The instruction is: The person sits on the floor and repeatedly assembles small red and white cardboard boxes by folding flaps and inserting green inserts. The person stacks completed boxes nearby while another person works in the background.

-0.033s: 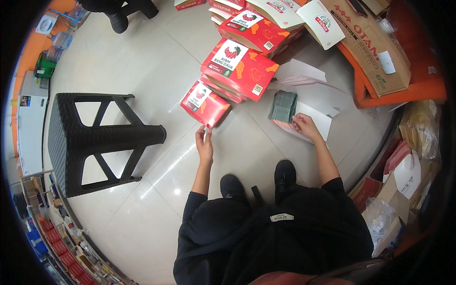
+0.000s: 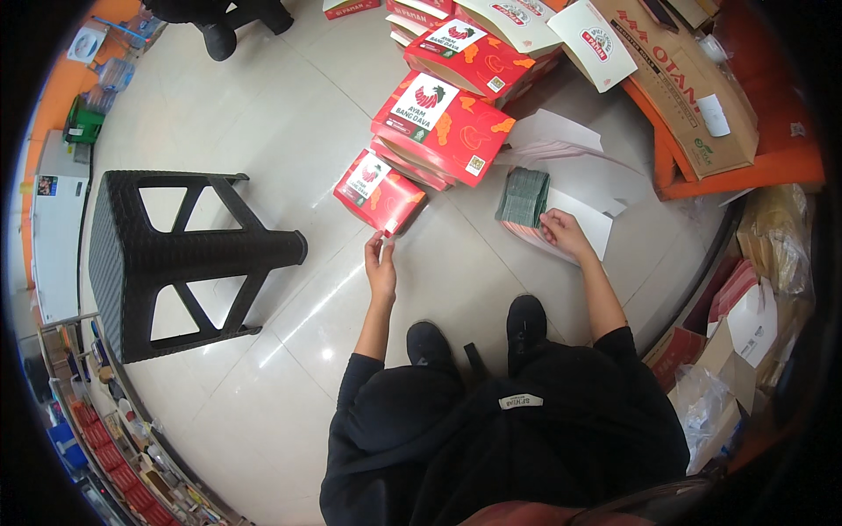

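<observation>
- Your left hand (image 2: pixel 381 270) is half curled, fingertips at the near edge of the small red box (image 2: pixel 378 194) — I cannot tell if they grip it.
- Your right hand (image 2: pixel 566 234) has thumb and fingers nearly together at the corner of the green stack (image 2: pixel 523 200); its hold is unclear.
- That stack lies beside white cardboard (image 2: pixel 617 182).
- The small box sits just before a larger red box (image 2: pixel 445 124).

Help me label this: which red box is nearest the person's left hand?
The small red box at the floor row's near end: the left hand is at its lower edge; the larger red boxes lie farther off.
</observation>
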`<state>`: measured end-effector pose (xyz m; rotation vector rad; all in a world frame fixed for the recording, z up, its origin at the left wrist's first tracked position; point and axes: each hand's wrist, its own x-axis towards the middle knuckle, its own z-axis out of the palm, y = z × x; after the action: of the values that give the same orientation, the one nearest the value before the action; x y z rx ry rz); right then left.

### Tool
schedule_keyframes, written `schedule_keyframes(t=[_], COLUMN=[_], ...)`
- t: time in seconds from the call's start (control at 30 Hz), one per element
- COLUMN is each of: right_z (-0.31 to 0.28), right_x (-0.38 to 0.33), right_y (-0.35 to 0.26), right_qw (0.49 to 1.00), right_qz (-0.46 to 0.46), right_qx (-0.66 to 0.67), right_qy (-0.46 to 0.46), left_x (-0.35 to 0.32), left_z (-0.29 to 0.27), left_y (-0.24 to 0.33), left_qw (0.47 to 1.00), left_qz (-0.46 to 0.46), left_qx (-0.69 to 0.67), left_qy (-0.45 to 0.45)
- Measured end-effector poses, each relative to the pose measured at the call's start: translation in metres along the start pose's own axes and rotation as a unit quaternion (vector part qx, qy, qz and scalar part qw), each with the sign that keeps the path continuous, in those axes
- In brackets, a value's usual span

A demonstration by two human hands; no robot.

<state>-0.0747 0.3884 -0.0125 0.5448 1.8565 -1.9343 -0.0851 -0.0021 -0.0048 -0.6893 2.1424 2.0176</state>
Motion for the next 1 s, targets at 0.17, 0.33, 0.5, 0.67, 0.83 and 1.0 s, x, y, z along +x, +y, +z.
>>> schedule_keyframes(t=[0.17,0.33,0.5,0.67,0.83,1.0], right_z=[0.003,0.070,0.138,0.056,0.037,0.090], right_x=[-0.012,-0.081,-0.100,-0.090,-0.075,-0.063], right_y=[-0.006,-0.051,-0.052,-0.051,0.023,0.017], right_qw=[0.919,0.804,0.839,0.976,0.956,0.967], right_qz=[-0.203,-0.418,-0.443,-0.187,0.140,0.045], right_qx=[-0.281,-0.352,-0.295,-0.059,0.204,0.008], right_qy=[0.186,0.235,-0.111,0.098,-0.158,-0.251], left_x=[-0.017,-0.057,-0.084,-0.079,-0.079,-0.084], left_z=[0.017,0.048,0.069,0.011,0.011,0.020], left_y=[0.000,0.043,0.038,-0.030,-0.040,-0.017], left_qw=[0.989,0.948,0.939,0.961,0.940,0.979], left_qz=[0.085,0.214,0.078,-0.154,-0.246,-0.128], left_qx=[0.122,0.203,0.028,-0.114,-0.156,-0.006], left_qy=[0.012,-0.118,-0.333,-0.198,-0.179,-0.155])
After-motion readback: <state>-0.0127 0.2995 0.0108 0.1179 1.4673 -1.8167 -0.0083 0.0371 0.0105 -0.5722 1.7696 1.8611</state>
